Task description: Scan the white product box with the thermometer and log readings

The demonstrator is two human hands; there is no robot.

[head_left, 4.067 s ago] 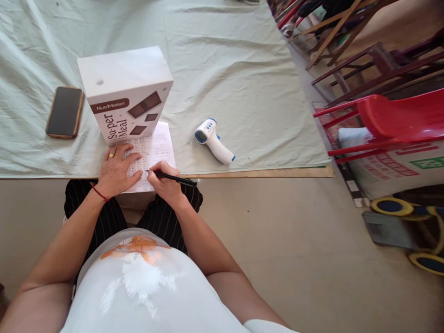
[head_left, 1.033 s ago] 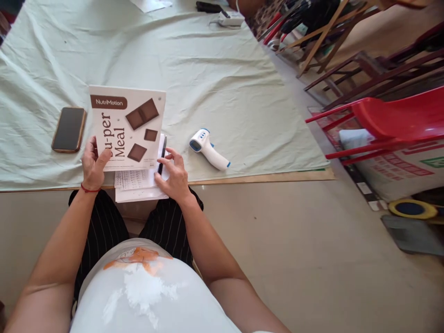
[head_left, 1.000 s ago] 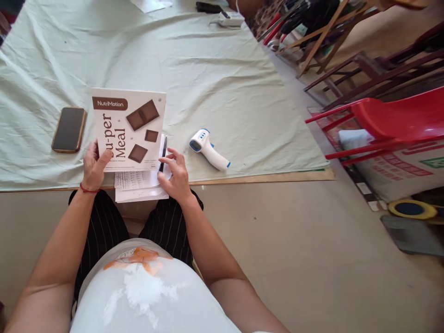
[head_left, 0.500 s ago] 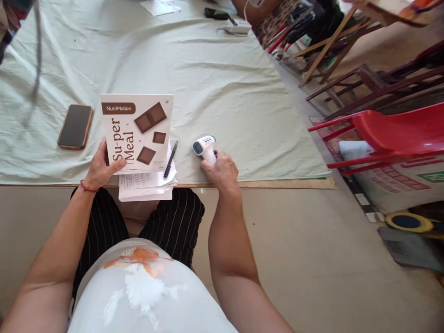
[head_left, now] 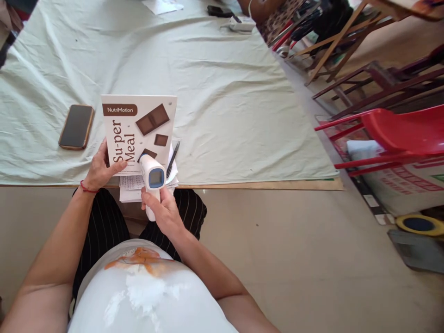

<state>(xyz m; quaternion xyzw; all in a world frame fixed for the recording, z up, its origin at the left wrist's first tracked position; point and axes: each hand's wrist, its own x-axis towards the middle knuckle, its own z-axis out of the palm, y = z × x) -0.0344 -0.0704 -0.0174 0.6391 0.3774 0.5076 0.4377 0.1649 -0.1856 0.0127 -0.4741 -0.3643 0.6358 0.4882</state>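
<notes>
The handle of a handheld thermometer (head_left: 157, 178) is gripped by the right hand (head_left: 163, 210), with the fingers and thumb wrapped around it. The thermometer is held at 12 o'clock of that hand, above the near edge of the table (head_left: 229, 111); all clock positions are taken from the right hand, 12 o'clock being the far side of the table. The display is turned toward the wearer, and its reading is too small to be made out. The nose is directed away, across the lower front of a box (head_left: 120, 99); whether contact is made cannot be told.

The box, located at 11 o'clock, is held at its lower left edge by the left hand (head_left: 100, 166), placed at 10 o'clock. The thumb is laid over the front face and the fingers are partly hidden along the side. "NutriMotion" and "Su-per Meal" are printed on that face, with brown squares beside the lettering. A red cord (head_left: 89, 188) is worn at the left wrist.

Papers (head_left: 130, 194), some carrying rows of marks, are stacked at 10 o'clock below the box and project past the table edge. A black pen (head_left: 173, 158) is laid aslant at 12 o'clock, just beside the box. A phone (head_left: 76, 127) is placed between 10 and 11 o'clock on the tablecloth. A white device (head_left: 242, 24) is positioned well apart at 1 o'clock.
</notes>
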